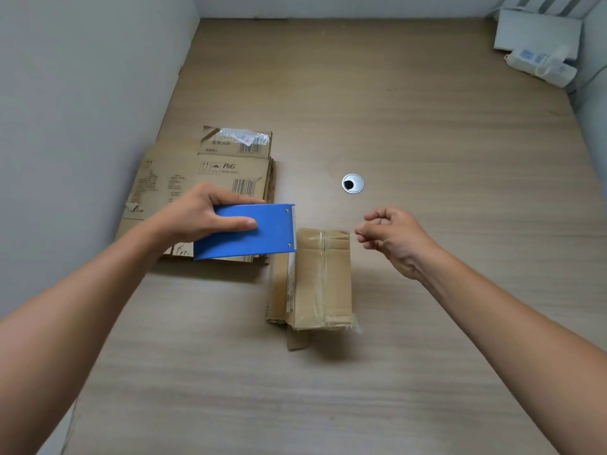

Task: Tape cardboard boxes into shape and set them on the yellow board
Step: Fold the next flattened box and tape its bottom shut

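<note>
A small cardboard box point(323, 277) stands on the wooden table point(427, 142) in the middle, with clear tape running along its top seam. My left hand point(203, 213) grips a blue tape dispenser point(253, 231), whose front edge sits just above the box's left far corner. My right hand point(391, 239) hovers to the right of the box with fingers loosely curled, holding nothing visible. A stack of flattened cardboard boxes point(203, 172) lies behind my left hand near the left wall. No yellow board is in view.
A round metal cable grommet point(352, 183) is set in the table behind the box. White items and a power strip point(538, 60) lie at the far right corner. Walls bound the table on the left, back and right.
</note>
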The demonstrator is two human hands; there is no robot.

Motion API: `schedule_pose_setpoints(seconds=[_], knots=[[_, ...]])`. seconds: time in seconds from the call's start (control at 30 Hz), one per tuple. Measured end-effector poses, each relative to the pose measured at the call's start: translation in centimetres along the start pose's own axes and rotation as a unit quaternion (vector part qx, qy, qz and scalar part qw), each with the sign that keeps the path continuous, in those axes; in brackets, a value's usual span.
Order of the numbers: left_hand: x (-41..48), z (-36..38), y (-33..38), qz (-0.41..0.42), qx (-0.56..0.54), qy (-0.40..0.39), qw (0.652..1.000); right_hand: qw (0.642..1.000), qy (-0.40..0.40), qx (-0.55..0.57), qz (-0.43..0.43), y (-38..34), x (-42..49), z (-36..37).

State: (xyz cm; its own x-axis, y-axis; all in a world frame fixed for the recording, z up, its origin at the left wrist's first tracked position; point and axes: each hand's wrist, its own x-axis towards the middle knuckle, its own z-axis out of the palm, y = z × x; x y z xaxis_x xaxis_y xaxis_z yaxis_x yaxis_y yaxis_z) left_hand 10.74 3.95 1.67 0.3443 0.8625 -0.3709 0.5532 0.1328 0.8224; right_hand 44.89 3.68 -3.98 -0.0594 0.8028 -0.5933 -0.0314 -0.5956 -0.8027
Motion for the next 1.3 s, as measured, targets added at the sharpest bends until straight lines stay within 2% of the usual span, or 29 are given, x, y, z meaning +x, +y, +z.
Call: schedule_pose_setpoints(seconds=[0.23,0.53,0.97,1.13,1.3], knots=[[2.9,-0.6,0.1,-0.048,0.03,-0.04,0.998,0.996,0.056,-0.022,0.061,0.8,2.5,0.6],[3.4,-0.9,-0.6,-0.068,0.001,-0.063,0.996,0.992,0.061,-0.052,0.094,0.9,3.1,1.0],[3.6,-0.2,-1.0,-0.086,0.0,-0.051,0.995,0.991,0.056,-0.032,0.118,1.1,3.0,0.9],[3.7,-0.2,-1.3,-0.097,0.009,-0.064,0.993,0.991,0.027,-0.007,0.133,2.1,3.0,1.3],[3.6,0.2,-1.9,-0.109,0.008,-0.046,0.993,0.992,0.029,0.003,0.121,2.5,3.1,1.8]])
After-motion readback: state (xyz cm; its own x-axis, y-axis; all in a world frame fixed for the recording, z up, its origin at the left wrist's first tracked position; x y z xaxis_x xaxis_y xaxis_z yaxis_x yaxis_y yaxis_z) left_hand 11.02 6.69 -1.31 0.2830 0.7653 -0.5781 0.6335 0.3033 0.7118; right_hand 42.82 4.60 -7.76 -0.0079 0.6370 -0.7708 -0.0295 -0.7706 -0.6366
